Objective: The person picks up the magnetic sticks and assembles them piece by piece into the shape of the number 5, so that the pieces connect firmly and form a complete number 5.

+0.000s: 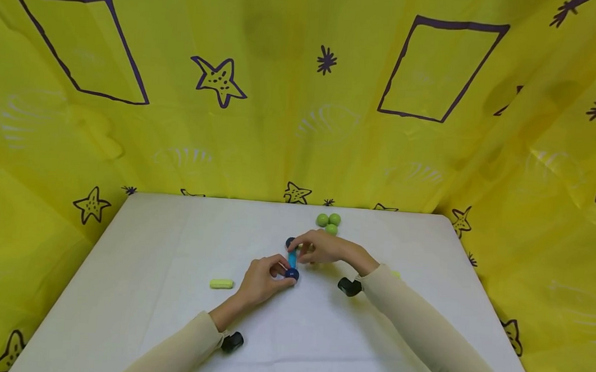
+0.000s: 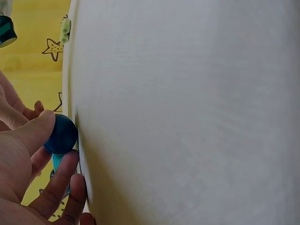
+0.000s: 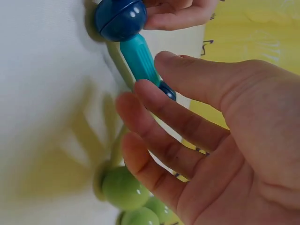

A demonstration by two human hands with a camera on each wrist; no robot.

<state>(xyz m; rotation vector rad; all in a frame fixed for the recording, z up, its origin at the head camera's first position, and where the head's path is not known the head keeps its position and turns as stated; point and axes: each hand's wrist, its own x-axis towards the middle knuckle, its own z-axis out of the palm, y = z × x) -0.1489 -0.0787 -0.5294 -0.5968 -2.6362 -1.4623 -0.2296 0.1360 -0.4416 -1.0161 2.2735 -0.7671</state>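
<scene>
A dark blue ball (image 1: 291, 274) with a seam round it sits at the near end of a light blue rod (image 1: 292, 259). My left hand (image 1: 263, 279) pinches this ball between thumb and fingers, as the ball (image 2: 63, 135) in the left wrist view shows. At the rod's far end is a second dark ball (image 1: 290, 243), partly covered by fingers. My right hand (image 1: 322, 247) has its thumb and index fingertip around the rod (image 3: 139, 58) close to that far ball (image 3: 168, 91). Its other fingers are spread loosely, held off the tabletop.
Three green balls (image 1: 331, 229) lie grouped behind my right hand. Left of my left hand rests a pale yellow-green rod (image 1: 221, 283); another yellow-green piece (image 1: 396, 274) peeks out beside the right sleeve. A yellow patterned curtain (image 1: 281, 123) encloses the white table (image 1: 174, 235).
</scene>
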